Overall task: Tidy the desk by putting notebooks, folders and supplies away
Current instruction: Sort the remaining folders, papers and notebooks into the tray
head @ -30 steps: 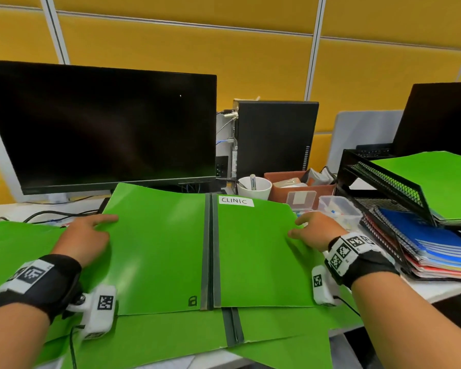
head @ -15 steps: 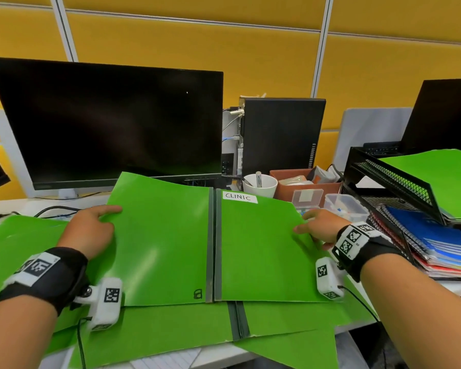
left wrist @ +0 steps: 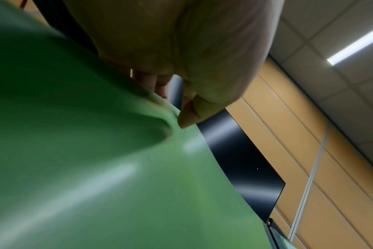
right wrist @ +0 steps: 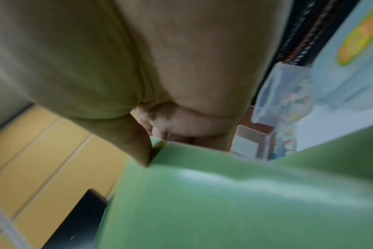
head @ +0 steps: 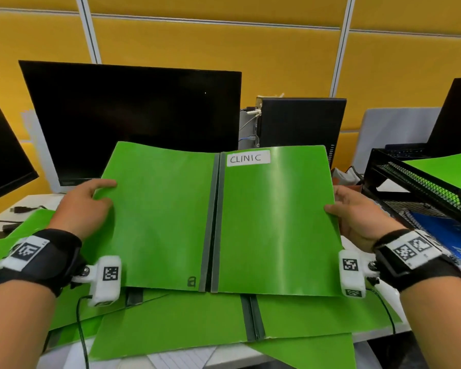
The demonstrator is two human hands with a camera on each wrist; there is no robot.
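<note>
Open green folder (head: 218, 222) labelled CLINIC is held between both hands, lifted off the other green folders (head: 171, 328) on the table (head: 186, 360). Left hand (head: 83, 209) pinches the left cover edge, thumb on top. Right hand (head: 357, 217) pinches the right edge, thumb on top, fingers underneath. Wrists level.

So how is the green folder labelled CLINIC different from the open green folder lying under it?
The green folder labelled CLINIC is gripped at its side edges by the left hand and right hand; the open green folder under it lies on the desk, untouched. The CLINIC folder carries a white label; the lower folder shows none. The CLINIC folder sits square to the camera; the lower one lies skewed. Both are green, spread open, with grey spines.
</note>
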